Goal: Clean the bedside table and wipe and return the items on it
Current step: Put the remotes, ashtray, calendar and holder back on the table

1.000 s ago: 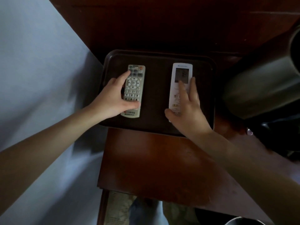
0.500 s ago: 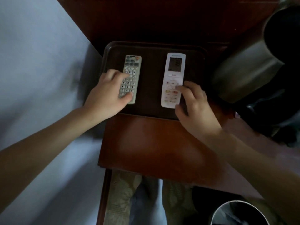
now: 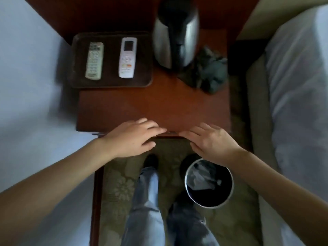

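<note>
Nearest: the person's legs in blue jeans stand on patterned carpet, with a round waste bin just to their right.

Both forearms reach forward, and the hands meet at the near edge of the bedside table. The left hand is palm down, fingers extended and close together, pointing right. The right hand is palm down, fingers extended and slightly spread, pointing left. The fingertips of the two hands are near each other but apart. Neither hand holds anything. Contact with the table edge cannot be confirmed.

At the far left of the table, a dark tray carries a grey remote on its left and a white remote on its right, lying parallel and apart. At the far right, a steel kettle stands upright, with a crumpled dark cloth just beside it on the near right.
</note>
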